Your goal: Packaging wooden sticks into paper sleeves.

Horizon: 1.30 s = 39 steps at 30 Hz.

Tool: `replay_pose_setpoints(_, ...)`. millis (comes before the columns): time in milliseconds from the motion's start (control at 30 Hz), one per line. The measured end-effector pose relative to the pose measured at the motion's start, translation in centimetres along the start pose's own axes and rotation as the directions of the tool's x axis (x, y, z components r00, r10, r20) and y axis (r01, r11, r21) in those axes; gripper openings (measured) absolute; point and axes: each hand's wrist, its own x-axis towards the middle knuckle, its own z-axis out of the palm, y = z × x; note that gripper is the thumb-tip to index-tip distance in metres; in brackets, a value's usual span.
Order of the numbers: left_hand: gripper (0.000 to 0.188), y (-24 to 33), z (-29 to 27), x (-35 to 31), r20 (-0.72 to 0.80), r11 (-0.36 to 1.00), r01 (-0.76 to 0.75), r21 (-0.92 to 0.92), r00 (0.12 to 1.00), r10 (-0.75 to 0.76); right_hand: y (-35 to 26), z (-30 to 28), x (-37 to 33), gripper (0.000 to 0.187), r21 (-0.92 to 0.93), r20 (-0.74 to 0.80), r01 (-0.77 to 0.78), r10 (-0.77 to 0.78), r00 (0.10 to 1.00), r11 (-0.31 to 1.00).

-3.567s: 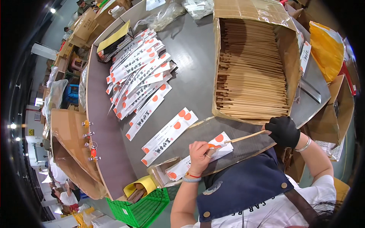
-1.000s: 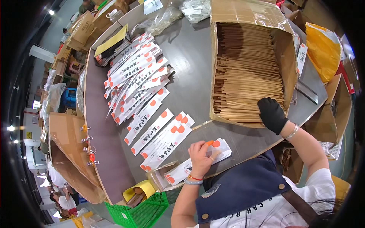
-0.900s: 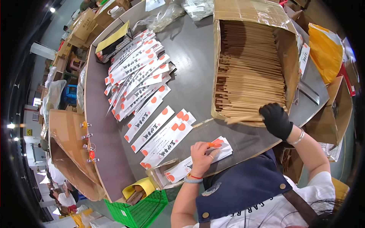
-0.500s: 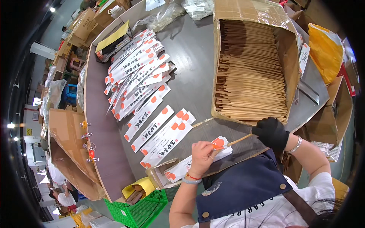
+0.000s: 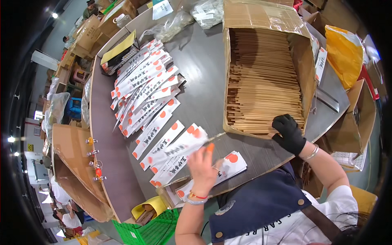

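Note:
My left hand is blurred by motion, an orange cover on one fingertip. It is over the near end of a row of white paper chopstick sleeves with orange dots; one smeared sleeve lies beside its fingers. Just right of it is a small stack of sleeves, partly hidden by the hand. My right hand, in a black glove, is at the near edge of a cardboard box packed with wooden chopsticks. Its fingers are curled closed against the nearest chopsticks; the fingertips are partly hidden.
A large heap of sleeves lies at the table's left, near a wire basket. Clear plastic bags are at the back. Below the front edge is a green crate; an orange bag stands at the right.
My left hand has moved left and away from the small stack toward the row of sleeves. My right hand has left the stick it was pushing at the sleeve and moved up to the box.

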Motion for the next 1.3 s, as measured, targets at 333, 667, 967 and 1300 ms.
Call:
replay_pose_setpoints(333,0.027,-0.5,4.1,-4.2,-0.034,0.942,0.134,-0.307,0.988,-0.152,0.3,0.2,-0.1,0.018,-0.399,0.125,-0.030,0.087,0.988,0.916)
replay_pose_setpoints(667,0.026,-0.3,4.0,-3.8,-0.147,0.951,0.051,-0.305,0.984,-0.100,-2.7,-2.3,-1.4,0.019,-0.249,0.306,0.087,-0.007,0.952,0.965)
replay_pose_setpoints(967,0.018,-1.6,4.8,-5.2,-0.042,0.942,0.026,-0.336,0.998,-0.042,-3.5,-3.1,-1.9,0.017,-0.243,0.328,0.121,-0.036,0.944,0.962)
replay_pose_setpoints(1300,0.016,1.5,2.5,-2.3,-0.055,0.938,-0.106,-0.329,0.994,0.093,-6.3,-1.2,-0.7,0.020,-0.307,0.531,0.226,-0.031,0.847,0.925)
